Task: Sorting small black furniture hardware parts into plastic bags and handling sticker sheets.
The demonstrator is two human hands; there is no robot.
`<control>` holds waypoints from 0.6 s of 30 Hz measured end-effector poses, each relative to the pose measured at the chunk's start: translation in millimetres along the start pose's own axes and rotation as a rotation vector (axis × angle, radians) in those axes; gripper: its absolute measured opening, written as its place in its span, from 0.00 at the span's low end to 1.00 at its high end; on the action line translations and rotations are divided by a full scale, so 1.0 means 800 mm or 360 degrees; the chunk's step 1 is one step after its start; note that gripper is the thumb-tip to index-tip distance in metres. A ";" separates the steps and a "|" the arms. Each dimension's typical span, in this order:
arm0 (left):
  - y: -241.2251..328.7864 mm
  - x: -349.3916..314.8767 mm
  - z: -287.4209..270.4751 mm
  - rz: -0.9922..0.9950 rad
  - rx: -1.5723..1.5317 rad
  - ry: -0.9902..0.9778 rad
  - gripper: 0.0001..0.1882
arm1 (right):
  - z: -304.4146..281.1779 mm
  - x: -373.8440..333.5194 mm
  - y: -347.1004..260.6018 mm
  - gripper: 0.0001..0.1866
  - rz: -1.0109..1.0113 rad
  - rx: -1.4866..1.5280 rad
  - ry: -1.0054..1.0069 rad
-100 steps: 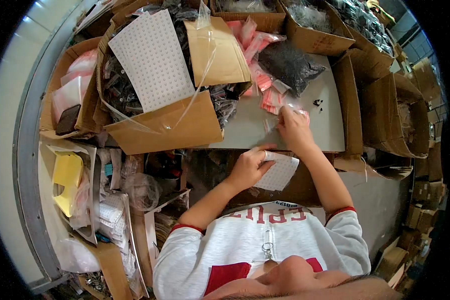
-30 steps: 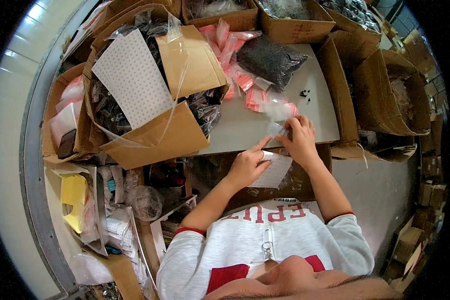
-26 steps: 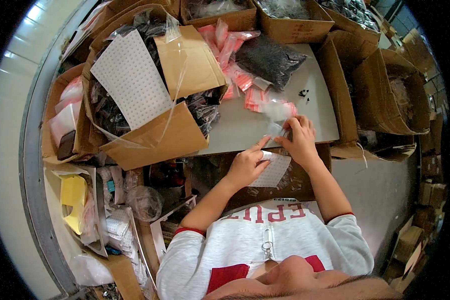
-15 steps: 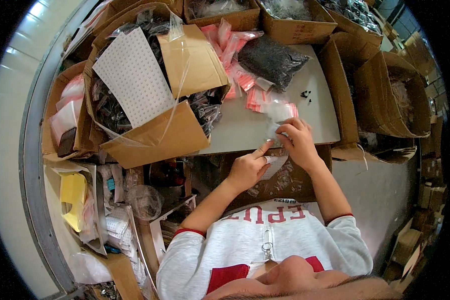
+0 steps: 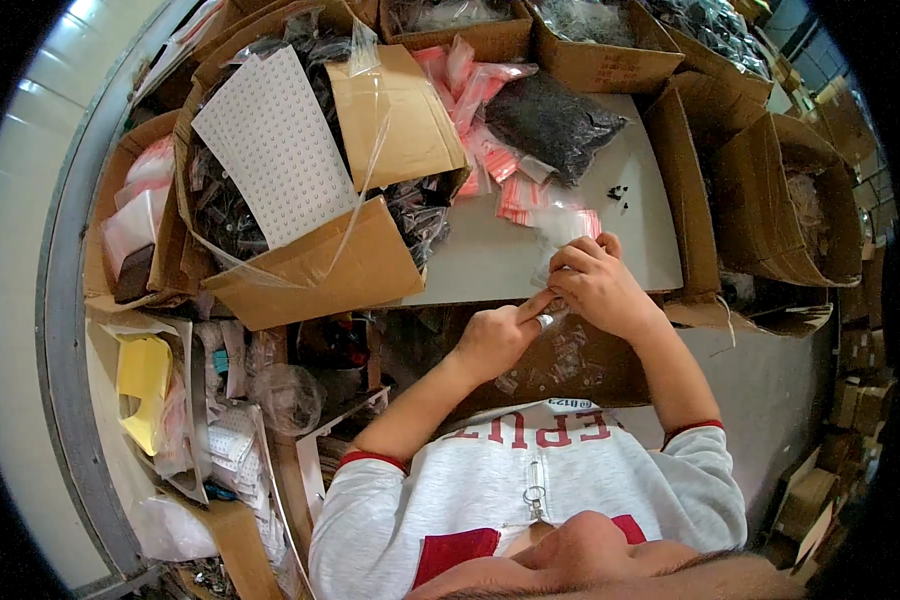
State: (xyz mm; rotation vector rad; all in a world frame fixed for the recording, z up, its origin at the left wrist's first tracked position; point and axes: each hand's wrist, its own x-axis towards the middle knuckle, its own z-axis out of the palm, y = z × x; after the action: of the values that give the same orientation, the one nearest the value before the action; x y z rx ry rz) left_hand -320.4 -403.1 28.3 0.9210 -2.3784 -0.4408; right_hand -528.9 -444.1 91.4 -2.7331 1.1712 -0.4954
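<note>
Both hands meet at the front edge of the white table (image 5: 460, 289), fingertips together. My left hand (image 5: 498, 340) is closed, its index finger stretched toward the other hand; a small white piece shows by its fingertips, too small to name. Bent over the same spot, my right hand (image 5: 600, 288) is closed in a pinch, and what it grips is hidden by its fingers. Clear zip bags (image 5: 560, 228) with red strips lie just beyond the right fingers. Farther back is a clear bag full of small black parts (image 5: 553, 125). A few loose black pieces (image 5: 618, 193) sit to the right.
A large cardboard box (image 5: 315, 270) with black bagged parts and white dotted sheets (image 5: 273, 145) stands left. More open boxes (image 5: 610, 62) line the back and right. Below the hands is a brown box (image 5: 595, 385) with small clear pieces. A yellow holder (image 5: 142, 390) is at lower left.
My hands have drawn closer together, the right one dropping slightly toward me. The small white sheet below the left fingers has mostly gone from sight. The whole view has shifted a little.
</note>
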 end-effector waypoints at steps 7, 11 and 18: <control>-0.003 -0.004 -0.002 -0.0016 -0.0056 -0.0056 0.04 | 0.026 -0.016 0.018 0.07 0.0126 -0.0065 0.0228; -0.009 -0.010 -0.006 -0.0088 -0.0200 0.0050 0.04 | 0.035 -0.029 0.008 0.10 0.0015 -0.0076 0.0232; -0.008 -0.008 -0.017 -0.0206 -0.0375 -0.0148 0.08 | 0.041 -0.043 0.011 0.17 -0.0001 -0.0001 0.0287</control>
State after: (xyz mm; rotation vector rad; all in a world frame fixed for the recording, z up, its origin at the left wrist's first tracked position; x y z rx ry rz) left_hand -304.9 -404.8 34.0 0.9658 -2.2938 -0.8114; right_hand -545.7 -425.3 49.9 -2.7365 1.2086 -0.7556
